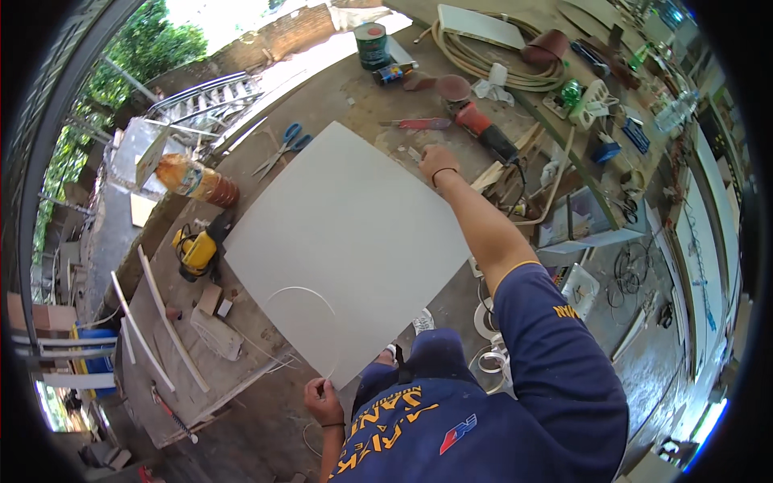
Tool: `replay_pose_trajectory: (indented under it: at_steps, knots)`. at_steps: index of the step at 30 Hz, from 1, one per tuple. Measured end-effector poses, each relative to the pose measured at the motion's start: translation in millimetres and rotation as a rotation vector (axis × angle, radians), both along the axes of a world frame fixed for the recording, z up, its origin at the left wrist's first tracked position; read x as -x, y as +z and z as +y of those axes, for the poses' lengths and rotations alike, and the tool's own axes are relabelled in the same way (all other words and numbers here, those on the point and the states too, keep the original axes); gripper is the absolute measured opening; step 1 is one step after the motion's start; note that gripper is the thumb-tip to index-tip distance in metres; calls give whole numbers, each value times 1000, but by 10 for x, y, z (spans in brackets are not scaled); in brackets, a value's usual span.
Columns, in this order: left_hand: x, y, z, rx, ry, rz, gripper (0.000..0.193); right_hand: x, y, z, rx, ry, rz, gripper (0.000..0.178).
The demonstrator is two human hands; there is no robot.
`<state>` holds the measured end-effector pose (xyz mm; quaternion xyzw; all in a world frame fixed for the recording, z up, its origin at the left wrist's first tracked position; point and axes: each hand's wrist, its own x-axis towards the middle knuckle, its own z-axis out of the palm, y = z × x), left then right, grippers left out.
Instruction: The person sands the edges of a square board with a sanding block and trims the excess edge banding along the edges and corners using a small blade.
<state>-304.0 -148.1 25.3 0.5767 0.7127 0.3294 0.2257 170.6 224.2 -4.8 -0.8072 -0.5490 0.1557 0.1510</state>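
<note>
A large white square panel [346, 217] lies at an angle on the workbench [378, 84]. My left hand [324, 401] is closed at the panel's near corner. It pinches a thin white strip [310, 291], which loops up over the panel in an arc. At the panel's far right edge, my right hand [439, 164] rests with its fingers curled. A small pale piece [414, 153] shows at those fingertips; whether they grip it is unclear. Just beyond that hand lies a red utility knife [423, 124].
Right of the panel is a red angle grinder [487, 133]. Blue-handled scissors [283, 149], a bottle of brown liquid [197, 180] and a yellow power tool [199, 251] sit on the left. A coiled hose [451, 52] and a green can [372, 47] stand farther back.
</note>
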Motion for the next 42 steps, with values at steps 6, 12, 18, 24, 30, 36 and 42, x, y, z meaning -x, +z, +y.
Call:
replay_pose_trajectory:
  at_steps: [6,12,18,24,30,36,42]
  knots:
    - [60,-23,-217,202,140,-168,11,-169,-225,0,-26,-54,94,30]
    - [1151,-1070,-2365,674,389,420,25,-169,66,-316,-257,-12,737,28]
    - [824,-277,-1654,516,457,573,44,-632,840,-1397,-238,-363,1335,27]
    - [-57,362,180,-157,-286,451,61,-785,633,-2494,-178,-379,1060,22]
    - [-1335,248,1109,37,-999,610,72,-404,437,-3016,-245,-189,563,10]
    - [-1435,-167,1808,103,-618,623,72,289,95,-3334,-566,-8,283,12]
    - [-1181,-248,2166,81,-395,769,67,900,18,-3216,-566,198,291,11]
